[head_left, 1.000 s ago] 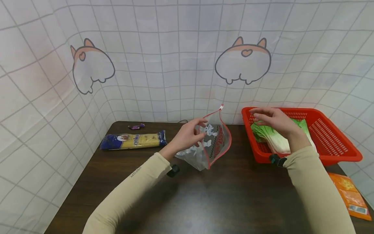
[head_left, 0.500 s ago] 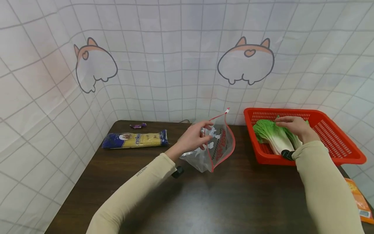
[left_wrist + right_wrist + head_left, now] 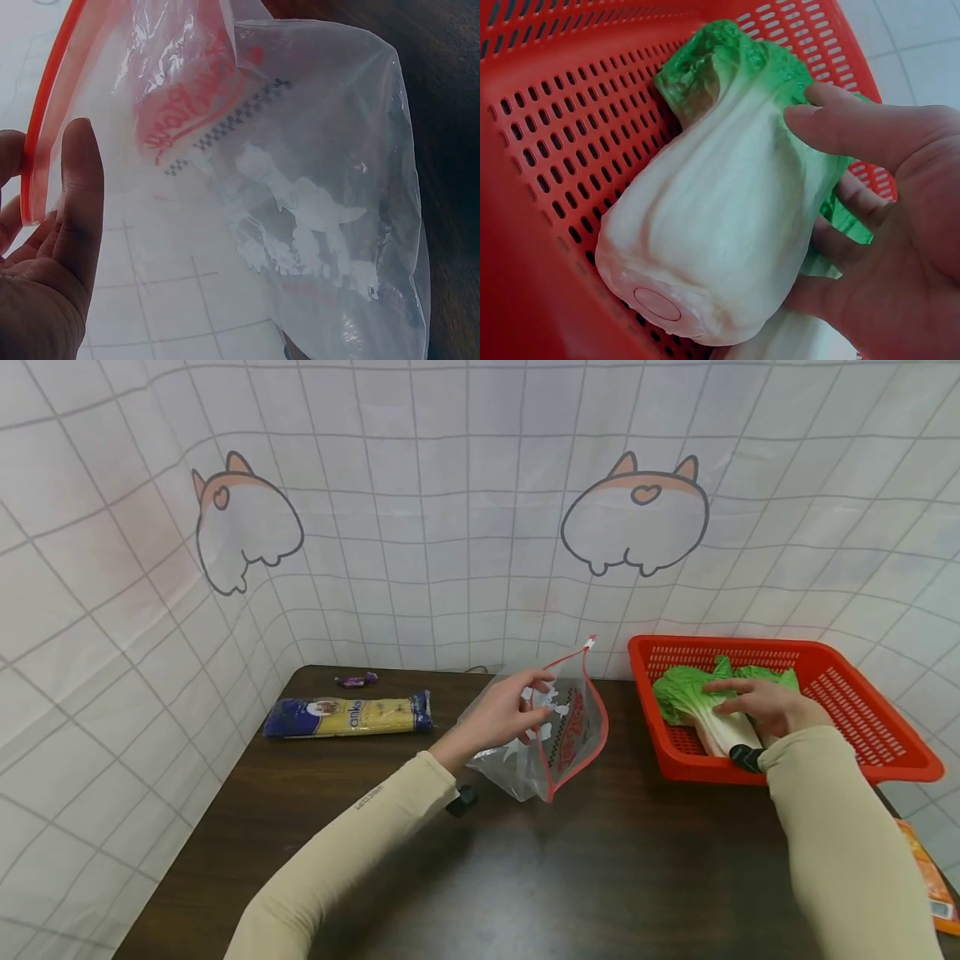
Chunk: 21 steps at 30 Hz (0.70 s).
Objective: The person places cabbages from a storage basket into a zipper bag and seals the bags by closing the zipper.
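Note:
In the head view my left hand (image 3: pixel 504 714) holds the red-edged mouth of a clear zip bag (image 3: pixel 330 202). The left wrist view shows the red zip strip passing between the thumb and fingers. The bag's mouth gapes to the right; its printed side bears red lettering and white figures. My right hand (image 3: pixel 772 703) is over a red basket (image 3: pixel 651 727), its fingers spread at a napa cabbage (image 3: pixel 712 210). In the right wrist view the thumb lies by the green leaves, and the fingertips are hidden behind the cabbage's right side. A second cabbage (image 3: pixel 795 337) shows beneath it.
A blue and yellow pasta packet (image 3: pixel 348 716) lies at the table's left rear, with a small purple-wrapped item (image 3: pixel 356 680) behind it. An orange packet (image 3: pixel 930 877) is at the right edge. A white gridded curtain (image 3: pixel 450 510) hangs behind the dark table (image 3: pixel 562 868).
My right hand has moved right and down into the basket, and its fingers have spread at the cabbage. My left hand stays at the bag's mouth. The head view has shifted slightly.

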### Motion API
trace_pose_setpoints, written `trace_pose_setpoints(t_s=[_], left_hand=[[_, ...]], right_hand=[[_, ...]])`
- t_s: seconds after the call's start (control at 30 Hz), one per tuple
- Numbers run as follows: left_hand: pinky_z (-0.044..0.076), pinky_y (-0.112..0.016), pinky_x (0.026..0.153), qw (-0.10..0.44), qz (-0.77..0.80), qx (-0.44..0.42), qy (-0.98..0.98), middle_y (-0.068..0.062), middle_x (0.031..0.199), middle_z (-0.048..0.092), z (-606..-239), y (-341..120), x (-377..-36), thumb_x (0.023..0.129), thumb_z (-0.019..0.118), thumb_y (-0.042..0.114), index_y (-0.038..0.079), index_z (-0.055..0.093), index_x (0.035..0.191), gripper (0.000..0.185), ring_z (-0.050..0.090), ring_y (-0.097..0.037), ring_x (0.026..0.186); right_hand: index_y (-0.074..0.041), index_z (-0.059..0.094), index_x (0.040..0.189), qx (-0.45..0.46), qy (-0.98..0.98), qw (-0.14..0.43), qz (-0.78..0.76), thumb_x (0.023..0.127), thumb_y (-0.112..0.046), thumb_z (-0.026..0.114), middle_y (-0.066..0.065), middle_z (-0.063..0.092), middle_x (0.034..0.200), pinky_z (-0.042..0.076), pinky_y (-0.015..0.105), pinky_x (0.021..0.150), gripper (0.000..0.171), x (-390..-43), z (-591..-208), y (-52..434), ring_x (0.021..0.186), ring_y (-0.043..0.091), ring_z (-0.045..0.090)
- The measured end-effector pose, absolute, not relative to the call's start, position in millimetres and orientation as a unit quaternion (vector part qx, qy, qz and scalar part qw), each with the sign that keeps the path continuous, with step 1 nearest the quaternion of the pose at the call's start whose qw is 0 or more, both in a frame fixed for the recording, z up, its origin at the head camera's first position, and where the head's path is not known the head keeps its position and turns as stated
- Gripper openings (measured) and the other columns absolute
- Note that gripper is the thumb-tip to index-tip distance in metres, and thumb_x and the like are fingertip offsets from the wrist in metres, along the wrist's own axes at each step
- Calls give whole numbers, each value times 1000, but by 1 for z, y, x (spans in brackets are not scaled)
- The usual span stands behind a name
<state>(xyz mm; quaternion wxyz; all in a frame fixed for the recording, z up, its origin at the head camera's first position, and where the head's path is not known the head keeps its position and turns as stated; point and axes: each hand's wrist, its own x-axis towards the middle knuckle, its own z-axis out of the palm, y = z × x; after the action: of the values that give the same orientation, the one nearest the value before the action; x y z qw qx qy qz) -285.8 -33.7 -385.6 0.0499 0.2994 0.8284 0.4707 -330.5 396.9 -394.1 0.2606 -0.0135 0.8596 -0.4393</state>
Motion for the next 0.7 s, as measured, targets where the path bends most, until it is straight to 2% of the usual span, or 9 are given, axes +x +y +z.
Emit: trace_pose_setpoints(t_s=[0.13,0.2,0.33,0.47,0.57,0.63,0.7], left_hand=[[56,-29,53,50,467,299,831,-7,128,55,-385,-34,-285,95,63,11,11,45,142,51,64,-14,64],[56,-29,53,48,466,299,831,-7,128,55,-385,-34,-284,95,63,10,11,45,142,51,64,-14,63],[55,-29,52,47,465,298,832,-7,128,55,-385,-35,-283,95,63,9,10,45,142,51,63,-14,62],[55,-29,52,49,466,298,832,-7,128,55,-386,-35,-282,95,63,9,11,45,142,51,64,-14,63],[56,-29,53,49,465,299,831,-6,128,55,-386,-35,-282,95,63,10,11,45,142,51,64,-13,63],[56,-28,53,48,466,300,831,-6,128,55,-386,-35,-281,95,64,10,11,46,142,51,64,-14,63],[56,-28,53,47,466,300,831,-6,128,55,-386,-35,-282,95,64,10,11,46,142,50,64,-14,63]], right_hand=[[1,17,154,-33,868,266,-419,98,-15,59,37,-9,153,27,68,104,72,-333,-394,396,138,57,7],[2,16,154,-39,866,277,-415,96,-15,61,37,-13,153,19,70,106,75,-333,-394,395,138,59,-1],[1,11,154,-44,857,295,-421,97,-14,59,34,-20,152,12,73,105,76,-333,-392,394,137,59,-9],[1,15,153,-68,866,284,-406,98,-10,55,34,-18,153,14,75,103,68,-332,-391,395,136,60,-11],[1,17,151,-72,862,284,-413,98,-6,53,35,-17,152,24,74,100,65,-330,-391,397,136,61,-5],[-1,14,151,-62,852,295,-429,98,-6,54,34,-17,152,35,69,96,67,-329,-391,398,136,59,6],[-2,9,152,-47,837,309,-448,98,-6,55,34,-17,151,44,60,90,71,-327,-392,399,130,54,24]])
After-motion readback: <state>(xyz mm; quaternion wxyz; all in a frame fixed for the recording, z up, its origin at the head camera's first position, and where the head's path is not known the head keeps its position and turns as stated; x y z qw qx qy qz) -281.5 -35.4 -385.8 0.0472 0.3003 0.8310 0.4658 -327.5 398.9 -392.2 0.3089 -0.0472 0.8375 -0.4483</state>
